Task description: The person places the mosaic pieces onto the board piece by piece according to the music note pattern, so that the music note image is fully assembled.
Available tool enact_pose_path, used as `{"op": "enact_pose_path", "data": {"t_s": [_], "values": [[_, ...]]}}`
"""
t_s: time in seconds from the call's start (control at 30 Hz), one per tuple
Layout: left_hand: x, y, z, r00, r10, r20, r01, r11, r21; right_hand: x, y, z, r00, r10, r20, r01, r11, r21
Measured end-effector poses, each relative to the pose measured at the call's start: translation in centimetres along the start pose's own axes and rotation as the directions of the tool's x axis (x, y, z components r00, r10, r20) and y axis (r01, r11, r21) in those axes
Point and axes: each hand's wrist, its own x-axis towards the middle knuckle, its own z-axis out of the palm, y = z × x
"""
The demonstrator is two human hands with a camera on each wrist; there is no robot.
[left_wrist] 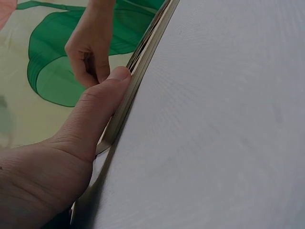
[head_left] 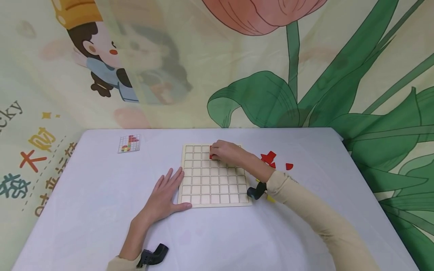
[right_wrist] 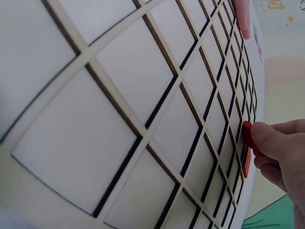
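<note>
A wooden grid board (head_left: 200, 180) with square cells lies flat on the white table. My left hand (head_left: 164, 197) rests at its lower left, fingers straight along the left side and thumb on the front edge. Over the far rows, my right hand (head_left: 228, 152) pinches a small red piece (right_wrist: 249, 137) between thumb and fingers, as the right wrist view shows closely. Beside that piece, another red piece (right_wrist: 247, 163) sits at the board's far side, partly hidden by the fingers. The thumb (left_wrist: 102, 98) presses the board's edge in the left wrist view.
Several loose red pieces (head_left: 269, 157) lie right of the board, with a rounded red one (head_left: 289, 166) farther out. Yellow pieces (head_left: 271, 198) show partly under the right forearm. A card with a coloured grid pattern (head_left: 129, 143) lies at the back left.
</note>
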Motion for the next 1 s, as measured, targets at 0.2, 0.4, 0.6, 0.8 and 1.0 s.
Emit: {"op": "enact_pose_path", "data": {"t_s": [0.2,0.4,0.6,0.8,1.0], "values": [[0.1,-0.1,0.0,1.000,-0.001,-0.003,0.001,1.000,0.001,0.0,0.2,0.1,1.000,0.005,-0.017,-0.005,1.000,-0.001],[0.1,-0.2,-0.2,1.000,-0.005,-0.001,0.005,1.000,0.006,0.0,0.2,0.3,0.999,0.003,-0.040,-0.002,1.000,0.019],[0.1,-0.3,-0.3,1.000,-0.010,0.000,0.010,1.000,0.005,0.0,-0.1,0.7,0.997,0.044,-0.063,-0.043,0.999,0.020],[0.2,-0.2,-0.2,1.000,-0.001,-0.004,0.001,1.000,0.004,-0.6,-1.6,1.0,0.990,0.116,-0.075,-0.118,0.993,-0.027],[0.0,-0.1,0.0,1.000,-0.007,-0.004,0.007,1.000,-0.001,-2.3,-4.1,1.6,0.964,0.255,0.072,-0.241,0.957,-0.162]]}}
